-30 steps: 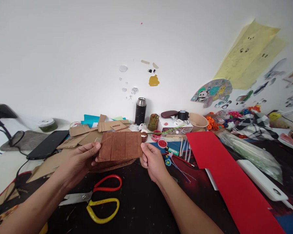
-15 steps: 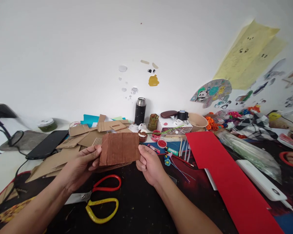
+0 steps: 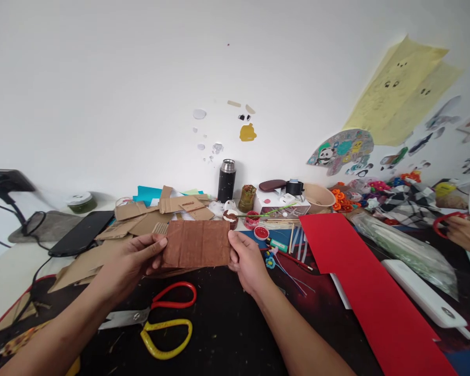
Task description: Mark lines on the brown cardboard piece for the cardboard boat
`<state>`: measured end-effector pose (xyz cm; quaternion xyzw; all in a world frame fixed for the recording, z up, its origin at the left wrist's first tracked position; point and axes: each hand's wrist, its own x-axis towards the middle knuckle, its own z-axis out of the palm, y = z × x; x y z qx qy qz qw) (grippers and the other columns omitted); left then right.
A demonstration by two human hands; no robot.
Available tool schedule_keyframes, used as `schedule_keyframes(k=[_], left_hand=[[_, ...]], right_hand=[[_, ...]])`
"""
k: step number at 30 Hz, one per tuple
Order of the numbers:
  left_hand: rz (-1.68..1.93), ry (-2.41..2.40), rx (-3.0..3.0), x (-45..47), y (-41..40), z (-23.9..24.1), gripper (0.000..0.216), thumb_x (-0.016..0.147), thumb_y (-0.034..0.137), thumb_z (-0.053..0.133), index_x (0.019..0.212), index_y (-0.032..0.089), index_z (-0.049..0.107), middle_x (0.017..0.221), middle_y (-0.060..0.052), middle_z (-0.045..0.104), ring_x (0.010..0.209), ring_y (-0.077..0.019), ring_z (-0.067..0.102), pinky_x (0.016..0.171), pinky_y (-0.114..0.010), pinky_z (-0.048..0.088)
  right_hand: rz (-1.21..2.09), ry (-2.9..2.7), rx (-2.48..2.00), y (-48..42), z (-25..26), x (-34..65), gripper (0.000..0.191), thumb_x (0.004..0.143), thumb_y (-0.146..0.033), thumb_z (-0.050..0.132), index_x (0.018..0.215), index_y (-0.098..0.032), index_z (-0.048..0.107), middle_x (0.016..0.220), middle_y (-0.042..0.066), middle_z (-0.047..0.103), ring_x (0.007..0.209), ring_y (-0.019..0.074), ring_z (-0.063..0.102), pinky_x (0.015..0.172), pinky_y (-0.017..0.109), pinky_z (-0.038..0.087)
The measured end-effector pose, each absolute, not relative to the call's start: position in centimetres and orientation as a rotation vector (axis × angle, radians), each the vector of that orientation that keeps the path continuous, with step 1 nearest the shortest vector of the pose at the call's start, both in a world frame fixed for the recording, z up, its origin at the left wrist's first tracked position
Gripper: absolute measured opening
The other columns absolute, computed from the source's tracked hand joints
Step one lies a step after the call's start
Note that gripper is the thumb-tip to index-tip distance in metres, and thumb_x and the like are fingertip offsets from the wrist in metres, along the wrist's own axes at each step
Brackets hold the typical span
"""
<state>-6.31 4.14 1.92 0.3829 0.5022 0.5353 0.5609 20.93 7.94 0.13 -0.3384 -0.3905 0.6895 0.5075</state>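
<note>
A brown-painted piece of cardboard [image 3: 199, 243] is held up between my two hands above the black tabletop. My left hand [image 3: 147, 254] pinches its left edge, thumb in front and fingers behind. At the right edge my right hand [image 3: 246, 259] grips it with the thumb on top. Corrugated cardboard edges show just behind the piece near my left fingers; whether they belong to it I cannot tell. Below lies a pair of scissors [image 3: 139, 316] with one red and one yellow handle, blades partly behind my left forearm.
Cardboard scraps [image 3: 80, 261] lie at left beside a black phone [image 3: 82, 232]. A black thermos [image 3: 226, 183] stands at the back. Red card [image 3: 360, 292] and a white power strip [image 3: 423, 292] lie to the right. At far right, another person's hand [image 3: 466, 232] holds a red-handled tool.
The brown cardboard has moved slightly right and turned, and more of its width faces me. Both my hands still hold it. The other person's hand has risen at the far right.
</note>
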Motion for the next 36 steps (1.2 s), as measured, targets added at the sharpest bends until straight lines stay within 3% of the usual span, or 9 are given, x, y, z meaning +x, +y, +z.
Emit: schedule_keyframes(k=[4,9,14,19,25,36], left_hand=[[1.254,1.177,0.897,-6.14,4.17,1.85,0.057,0.061,0.064,0.111,0.078,0.017,0.083,0.052,0.001,0.061,0.048,-0.0086,0.042,0.046,-0.020,0.031],[1.242,1.171,0.883,-5.74,4.05,1.70,0.055,0.063,0.061,0.110,0.078,0.016,0.082,0.052,0.001,0.061,0.047,-0.0081,0.041,0.046,-0.020,0.030],[1.260,1.179,0.854,-5.49,3.96,1.32,0.061,0.055,0.063,0.113,0.081,0.017,0.083,0.049,0.004,0.058,0.045,-0.0063,0.038,0.046,-0.019,0.029],[1.273,1.182,0.857,-5.63,4.00,1.75,0.061,0.057,0.064,0.113,0.080,0.017,0.082,0.050,0.004,0.059,0.045,-0.0061,0.039,0.047,-0.018,0.030],[1.311,1.175,0.875,-5.67,4.02,2.27,0.061,0.059,0.066,0.112,0.073,0.018,0.077,0.052,0.003,0.059,0.047,-0.0069,0.042,0.046,-0.018,0.032],[1.324,1.137,0.808,-5.76,4.08,1.91,0.057,0.060,0.059,0.113,0.073,0.017,0.078,0.049,0.005,0.055,0.045,-0.0045,0.037,0.047,-0.017,0.030]], right_hand=[[1.679,-0.925,-0.831,7.88,0.32,20.89,0.077,0.063,-0.085,0.104,0.076,-0.024,0.059,0.046,-0.016,0.036,0.042,0.0042,0.021,0.043,0.021,0.015],[1.707,-0.896,-0.835,7.56,0.55,20.65,0.083,0.058,-0.088,0.104,0.073,-0.025,0.051,0.047,-0.017,0.033,0.043,0.0038,0.019,0.043,0.020,0.017],[1.794,-0.834,-0.810,7.19,0.54,20.51,0.081,0.062,-0.082,0.106,0.075,-0.026,0.050,0.046,-0.017,0.034,0.043,0.0042,0.019,0.043,0.019,0.019],[1.780,-0.847,-0.780,7.56,0.46,20.76,0.080,0.062,-0.082,0.107,0.074,-0.024,0.053,0.047,-0.015,0.039,0.043,0.0036,0.022,0.043,0.019,0.017],[1.713,-0.987,-0.721,7.52,0.23,20.81,0.075,0.077,-0.084,0.098,0.072,-0.023,0.056,0.052,-0.010,0.048,0.042,0.0052,0.033,0.044,0.022,0.018],[1.797,-0.921,-0.759,7.25,-0.20,20.40,0.075,0.072,-0.081,0.102,0.074,-0.025,0.052,0.048,-0.014,0.041,0.041,0.0050,0.029,0.046,0.023,0.018]])
